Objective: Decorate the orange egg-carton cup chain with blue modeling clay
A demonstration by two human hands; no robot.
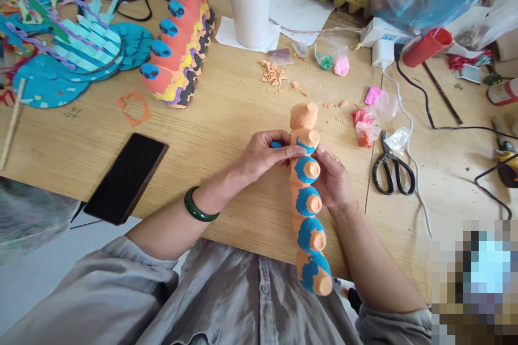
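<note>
A long bumpy strip [300,194], apparently a row of egg-carton cups covered in orange clay, stands lengthwise in front of me, its near end over the table edge. Blue clay [304,230] wraps the nearer bumps; the second from the far end has only a thin blue band, and the farthest is plain orange. My left hand [265,156] is closed at the strip's left side, thumb pressed by the blue band, with a small lump of blue clay [276,144] tucked in its fingers. My right hand [335,178] grips the strip's right side, its fingertips partly hidden behind it.
A finished-looking red, yellow and black bumpy strip [178,38] lies back left, near a phone [126,178] and blue paper discs [52,83]. A white bottle [249,5] stands behind. Scissors [392,167], clay packets [364,118] and cables [408,113] lie to the right.
</note>
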